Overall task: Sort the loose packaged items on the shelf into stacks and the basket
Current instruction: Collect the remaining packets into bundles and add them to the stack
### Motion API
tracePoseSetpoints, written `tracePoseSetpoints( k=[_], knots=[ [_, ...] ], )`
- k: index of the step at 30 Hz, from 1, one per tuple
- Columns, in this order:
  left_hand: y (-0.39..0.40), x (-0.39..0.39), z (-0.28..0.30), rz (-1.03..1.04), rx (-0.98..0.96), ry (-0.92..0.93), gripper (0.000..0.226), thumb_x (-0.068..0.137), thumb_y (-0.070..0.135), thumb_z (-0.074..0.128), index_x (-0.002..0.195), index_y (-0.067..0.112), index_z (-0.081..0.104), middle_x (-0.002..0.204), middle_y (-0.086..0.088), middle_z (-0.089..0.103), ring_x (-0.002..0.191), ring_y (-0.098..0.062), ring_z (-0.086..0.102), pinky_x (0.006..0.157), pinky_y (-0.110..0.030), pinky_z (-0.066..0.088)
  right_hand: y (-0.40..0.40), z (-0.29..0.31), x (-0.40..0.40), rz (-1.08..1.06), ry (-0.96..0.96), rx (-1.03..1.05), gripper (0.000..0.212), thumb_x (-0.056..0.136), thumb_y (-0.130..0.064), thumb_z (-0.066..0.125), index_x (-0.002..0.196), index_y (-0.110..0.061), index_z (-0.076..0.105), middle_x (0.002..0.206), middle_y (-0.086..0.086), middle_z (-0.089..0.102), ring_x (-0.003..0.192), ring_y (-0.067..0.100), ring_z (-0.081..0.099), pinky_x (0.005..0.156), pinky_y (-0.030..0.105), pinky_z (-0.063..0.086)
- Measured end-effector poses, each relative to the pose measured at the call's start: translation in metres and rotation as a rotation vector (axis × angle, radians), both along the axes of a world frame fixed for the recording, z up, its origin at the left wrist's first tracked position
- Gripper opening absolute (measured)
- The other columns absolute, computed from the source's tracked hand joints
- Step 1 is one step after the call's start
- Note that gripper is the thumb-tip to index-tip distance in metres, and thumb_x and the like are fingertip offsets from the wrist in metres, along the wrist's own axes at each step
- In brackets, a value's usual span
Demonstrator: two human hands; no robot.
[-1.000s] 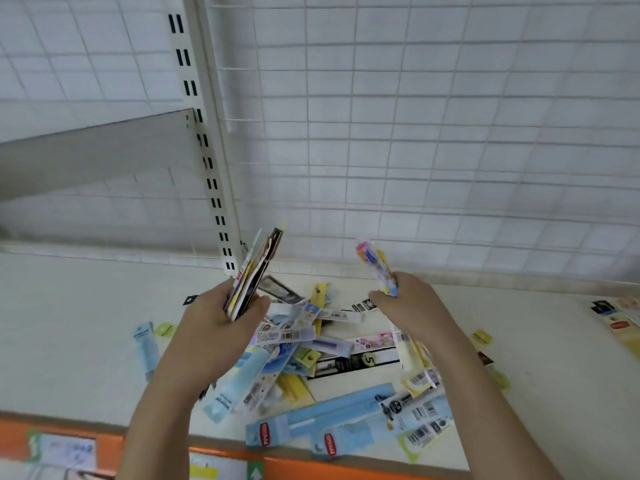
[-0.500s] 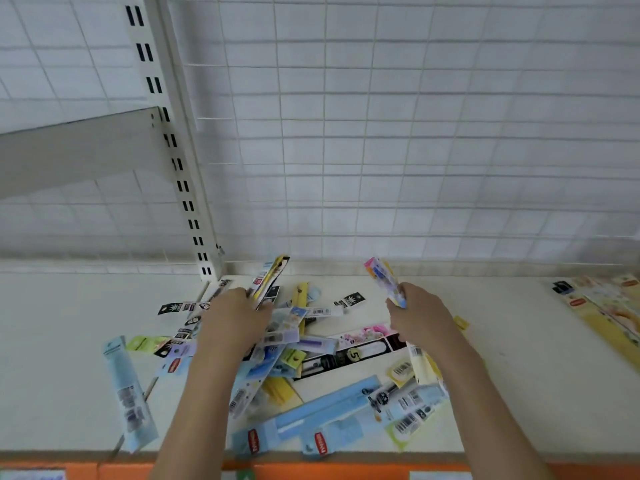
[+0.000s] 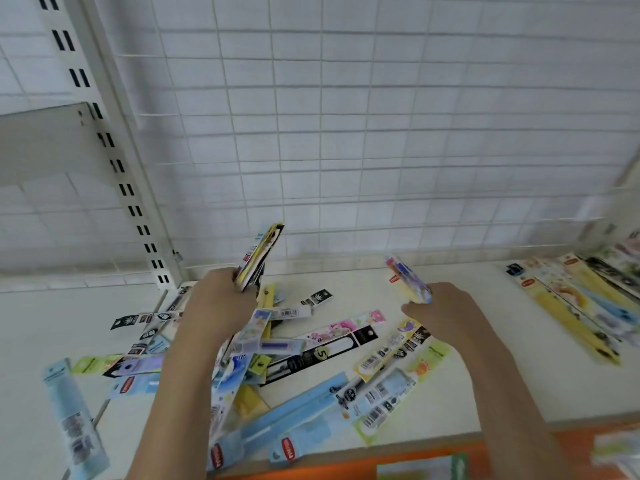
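Note:
A loose pile of long flat packaged items (image 3: 311,344) lies scattered across the middle of the white shelf (image 3: 450,289). My left hand (image 3: 218,303) grips an upright bundle of packets (image 3: 259,254) above the pile's left side. Over the pile's right side, my right hand (image 3: 446,310) holds a colourful packet (image 3: 408,282) that tilts up and to the left. A laid-out row of packets (image 3: 581,306) sits at the far right of the shelf. No basket is in view.
A wire grid panel (image 3: 381,133) backs the shelf, with a slotted upright post (image 3: 114,161) at the left. An orange price strip (image 3: 398,462) runs along the shelf's front edge. A light blue packet (image 3: 74,420) lies apart at the left.
The view has swung to the right, bringing the row of packets at the right into sight. Both hands keep their packets, and the right hand has moved further from the left.

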State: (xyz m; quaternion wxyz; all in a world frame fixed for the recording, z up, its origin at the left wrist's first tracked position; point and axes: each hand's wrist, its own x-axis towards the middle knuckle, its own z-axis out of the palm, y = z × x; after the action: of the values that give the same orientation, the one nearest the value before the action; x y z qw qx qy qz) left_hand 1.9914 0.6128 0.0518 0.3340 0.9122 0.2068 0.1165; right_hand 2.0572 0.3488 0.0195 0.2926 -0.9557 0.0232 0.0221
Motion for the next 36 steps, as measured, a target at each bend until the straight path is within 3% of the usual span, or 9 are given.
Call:
tracePoseSetpoints(
  k=[7, 10, 14, 18, 21, 25, 27, 31, 36],
  knots=[
    [-0.013, -0.008, -0.005, -0.091, -0.158, 0.000, 0.034, 0.092, 0.010, 0.048, 0.060, 0.011, 0.038, 0.053, -0.006, 0.039, 0.048, -0.021, 0.036, 0.048, -0.025, 0.028, 0.008, -0.021, -0.013, -0.024, 0.134, -0.055, 0.048, 0.076, -0.060, 0.062, 0.066, -0.015, 0.047, 0.062, -0.002, 0.047, 0.060, 0.016, 0.052, 0.058, 0.029, 0.040],
    [-0.009, -0.014, -0.010, -0.112, -0.195, -0.029, 0.024, 0.092, 0.013, 0.048, 0.069, 0.006, 0.048, 0.070, -0.023, 0.058, 0.063, -0.031, 0.056, 0.061, -0.031, 0.041, 0.014, -0.032, -0.015, -0.055, 0.148, -0.030, 0.040, 0.074, -0.050, 0.068, 0.086, -0.014, 0.056, 0.075, 0.000, 0.055, 0.076, 0.023, 0.061, 0.067, 0.029, 0.046],
    [-0.003, -0.020, -0.014, -0.117, -0.264, -0.040, 0.011, 0.092, 0.014, 0.049, 0.087, 0.008, 0.055, 0.077, -0.012, 0.066, 0.078, -0.027, 0.071, 0.076, -0.043, 0.056, 0.016, -0.029, -0.011, -0.057, 0.195, 0.017, 0.026, 0.074, -0.026, 0.067, 0.064, -0.014, 0.045, 0.065, 0.002, 0.049, 0.061, 0.021, 0.051, 0.051, 0.024, 0.034],
    [-0.005, -0.020, -0.017, -0.118, -0.142, -0.065, 0.019, 0.090, 0.017, 0.052, 0.079, 0.002, 0.052, 0.073, -0.020, 0.060, 0.076, -0.035, 0.063, 0.064, -0.038, 0.047, 0.015, -0.026, -0.016, -0.068, 0.100, 0.143, 0.029, 0.083, -0.018, 0.055, 0.063, -0.013, 0.034, 0.062, 0.001, 0.039, 0.053, 0.016, 0.038, 0.048, 0.027, 0.026],
    [-0.015, -0.021, -0.019, -0.187, -0.117, -0.037, 0.032, 0.088, 0.031, 0.060, 0.067, 0.011, 0.045, 0.060, -0.006, 0.048, 0.058, -0.021, 0.049, 0.053, -0.030, 0.034, 0.007, -0.020, -0.025, -0.128, -0.046, 0.230, 0.012, 0.085, -0.017, 0.050, 0.079, -0.008, 0.045, 0.075, 0.005, 0.055, 0.064, 0.023, 0.051, 0.053, 0.029, 0.033],
    [-0.028, -0.018, -0.024, -0.297, -0.087, 0.007, 0.028, 0.084, 0.031, 0.066, 0.073, 0.009, 0.053, 0.062, -0.004, 0.052, 0.052, -0.014, 0.046, 0.046, -0.024, 0.034, -0.011, -0.011, -0.039, -0.226, -0.175, 0.269, 0.024, 0.088, -0.025, 0.057, 0.102, -0.010, 0.046, 0.089, 0.009, 0.063, 0.079, 0.031, 0.060, 0.063, 0.034, 0.043],
    [-0.036, -0.017, -0.029, -0.370, -0.043, 0.044, 0.022, 0.084, 0.030, 0.064, 0.079, 0.010, 0.055, 0.065, -0.003, 0.054, 0.053, -0.012, 0.047, 0.045, -0.019, 0.035, -0.019, -0.006, -0.047, -0.270, -0.211, 0.234, 0.026, 0.087, -0.032, 0.060, 0.098, -0.013, 0.046, 0.079, 0.005, 0.057, 0.071, 0.026, 0.056, 0.059, 0.032, 0.040],
    [-0.057, -0.015, -0.041, -0.486, 0.012, 0.078, 0.023, 0.087, 0.029, 0.059, 0.067, 0.024, 0.047, 0.057, 0.005, 0.047, 0.048, -0.007, 0.043, 0.043, -0.017, 0.030, -0.030, -0.007, -0.057, -0.316, -0.270, 0.143, 0.034, 0.093, -0.032, 0.052, 0.065, -0.012, 0.043, 0.058, 0.005, 0.048, 0.054, 0.021, 0.045, 0.051, 0.031, 0.032],
    [-0.083, -0.008, -0.045, -0.533, 0.057, 0.102, 0.024, 0.087, 0.035, 0.057, 0.069, 0.024, 0.046, 0.060, 0.006, 0.048, 0.055, -0.011, 0.049, 0.048, -0.022, 0.033, -0.036, -0.007, -0.057, -0.271, -0.303, 0.179, 0.024, 0.094, -0.031, 0.048, 0.084, -0.009, 0.052, 0.075, 0.011, 0.067, 0.069, 0.028, 0.064, 0.066, 0.040, 0.052]
  ],
)
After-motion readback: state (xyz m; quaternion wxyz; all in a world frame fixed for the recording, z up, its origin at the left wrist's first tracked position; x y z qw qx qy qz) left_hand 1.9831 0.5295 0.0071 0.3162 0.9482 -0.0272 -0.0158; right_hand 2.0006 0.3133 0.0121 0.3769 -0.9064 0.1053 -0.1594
